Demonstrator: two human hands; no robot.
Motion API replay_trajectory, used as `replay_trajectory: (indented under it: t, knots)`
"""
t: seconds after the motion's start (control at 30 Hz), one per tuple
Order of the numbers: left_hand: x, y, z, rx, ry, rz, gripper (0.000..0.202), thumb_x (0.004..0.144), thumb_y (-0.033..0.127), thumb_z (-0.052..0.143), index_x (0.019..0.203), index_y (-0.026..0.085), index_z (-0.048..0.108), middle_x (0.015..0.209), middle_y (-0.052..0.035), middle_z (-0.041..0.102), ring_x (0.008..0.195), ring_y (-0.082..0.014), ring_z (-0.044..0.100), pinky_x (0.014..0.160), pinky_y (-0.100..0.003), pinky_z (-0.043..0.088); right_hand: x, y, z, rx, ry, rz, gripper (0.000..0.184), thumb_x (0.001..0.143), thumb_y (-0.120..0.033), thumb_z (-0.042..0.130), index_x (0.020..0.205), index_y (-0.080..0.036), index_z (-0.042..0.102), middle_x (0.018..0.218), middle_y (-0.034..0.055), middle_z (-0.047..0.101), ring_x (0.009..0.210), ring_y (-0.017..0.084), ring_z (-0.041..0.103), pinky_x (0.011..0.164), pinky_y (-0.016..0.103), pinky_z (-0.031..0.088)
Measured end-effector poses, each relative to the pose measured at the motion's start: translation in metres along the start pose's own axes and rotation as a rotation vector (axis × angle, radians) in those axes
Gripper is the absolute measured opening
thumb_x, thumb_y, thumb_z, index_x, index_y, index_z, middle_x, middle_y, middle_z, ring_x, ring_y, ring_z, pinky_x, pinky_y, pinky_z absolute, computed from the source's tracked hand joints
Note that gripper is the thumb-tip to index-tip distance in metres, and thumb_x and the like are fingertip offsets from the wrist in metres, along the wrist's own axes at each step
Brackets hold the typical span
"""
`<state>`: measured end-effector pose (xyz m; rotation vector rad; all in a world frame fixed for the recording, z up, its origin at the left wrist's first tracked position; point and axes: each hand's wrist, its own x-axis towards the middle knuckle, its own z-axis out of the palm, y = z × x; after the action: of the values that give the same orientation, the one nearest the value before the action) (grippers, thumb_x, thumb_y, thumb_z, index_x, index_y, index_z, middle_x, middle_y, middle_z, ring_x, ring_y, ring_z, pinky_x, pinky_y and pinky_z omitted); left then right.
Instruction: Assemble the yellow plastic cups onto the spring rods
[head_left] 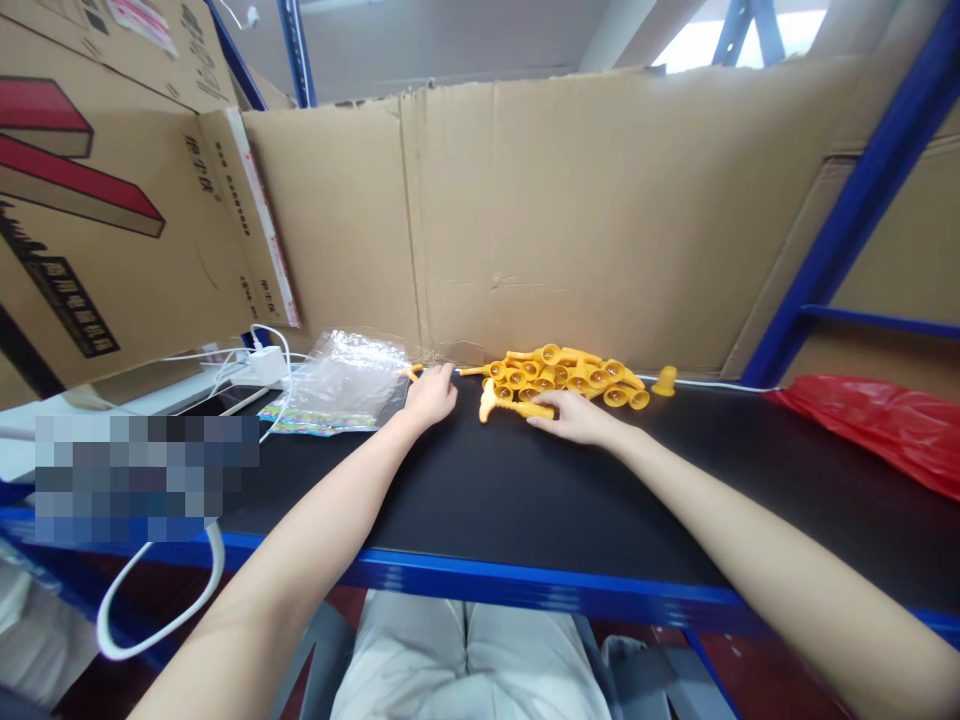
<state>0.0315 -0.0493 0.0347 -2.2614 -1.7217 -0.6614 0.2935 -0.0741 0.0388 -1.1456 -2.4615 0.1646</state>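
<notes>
A heap of several small yellow plastic toy pieces (570, 372) lies on the black tabletop (525, 490) against the cardboard back wall. My right hand (571, 416) rests beside the heap's near edge, fingers closed on one yellow piece (510, 404) lying on the table. My left hand (433, 393) reaches to the left of the heap, fingers curled at the corner of a clear plastic bag (346, 378), touching a thin yellow piece (412, 371) there. One single yellow piece (664, 381) stands apart to the right.
Cardboard sheets (525, 210) wall the back and left. A white charger with cables (264, 360) and a dark flat device lie at left. A red plastic bag (877, 425) lies at right. Blue shelf posts (847, 230) frame the bench.
</notes>
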Motion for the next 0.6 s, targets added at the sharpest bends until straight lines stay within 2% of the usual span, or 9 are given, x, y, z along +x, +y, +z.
replay_trajectory:
  t: [0.07, 0.13, 0.2, 0.27, 0.47, 0.6]
  knots:
    - [0.002, -0.01, 0.008, 0.055, -0.051, -0.069, 0.039, 0.082, 0.024, 0.037, 0.119, 0.012, 0.046, 0.123, -0.0158, 0.052, 0.115, -0.0236, 0.047, 0.091, -0.033, 0.04, 0.0, 0.001, 0.001, -0.031, -0.011, 0.007, 0.025, 0.079, -0.035, 0.052, 0.09, -0.016, 0.063, 0.084, 0.006, 0.066, 0.068, 0.017, 0.058, 0.062, 0.028, 0.041]
    - [0.004, -0.018, 0.016, 0.089, -0.183, -0.113, 0.041, 0.085, 0.032, 0.034, 0.117, 0.009, 0.048, 0.128, -0.0186, 0.047, 0.118, -0.0256, 0.045, 0.093, -0.035, 0.038, 0.001, 0.002, 0.002, -0.067, -0.023, 0.015, 0.023, 0.077, -0.034, 0.053, 0.088, -0.016, 0.062, 0.084, 0.0063, 0.065, 0.07, 0.018, 0.057, 0.063, 0.028, 0.041]
    - [0.005, -0.022, 0.022, 0.103, -0.313, -0.12, 0.044, 0.087, 0.036, 0.029, 0.114, 0.009, 0.05, 0.128, -0.0192, 0.046, 0.12, -0.0265, 0.043, 0.095, -0.037, 0.037, 0.001, 0.003, 0.002, -0.084, -0.034, 0.01, 0.021, 0.077, -0.033, 0.053, 0.085, -0.016, 0.061, 0.084, 0.0062, 0.064, 0.072, 0.018, 0.057, 0.064, 0.028, 0.041]
    - [0.005, -0.022, 0.023, 0.098, -0.358, -0.1, 0.045, 0.088, 0.037, 0.027, 0.111, 0.008, 0.053, 0.125, -0.0193, 0.05, 0.118, -0.0261, 0.046, 0.094, -0.036, 0.037, 0.001, 0.004, 0.003, -0.084, -0.043, 0.001, 0.019, 0.078, -0.033, 0.052, 0.083, -0.017, 0.061, 0.083, 0.0059, 0.064, 0.073, 0.018, 0.056, 0.065, 0.029, 0.041]
    - [0.003, -0.008, 0.009, 0.057, -0.343, -0.07, 0.036, 0.084, 0.035, 0.035, 0.1, 0.014, 0.06, 0.104, -0.0142, 0.064, 0.097, -0.024, 0.06, 0.081, -0.033, 0.046, 0.001, 0.006, 0.003, -0.087, -0.046, -0.009, 0.017, 0.078, -0.032, 0.052, 0.081, -0.018, 0.06, 0.084, 0.006, 0.063, 0.074, 0.019, 0.057, 0.067, 0.03, 0.042]
    - [-0.001, 0.008, 0.0, 0.021, -0.197, -0.022, 0.031, 0.082, 0.03, 0.038, 0.099, 0.018, 0.061, 0.097, -0.0105, 0.066, 0.091, -0.0227, 0.062, 0.077, -0.032, 0.047, 0.001, 0.006, 0.004, -0.091, -0.048, -0.014, 0.019, 0.079, -0.033, 0.051, 0.083, -0.018, 0.06, 0.088, 0.0071, 0.064, 0.08, 0.02, 0.058, 0.07, 0.031, 0.043]
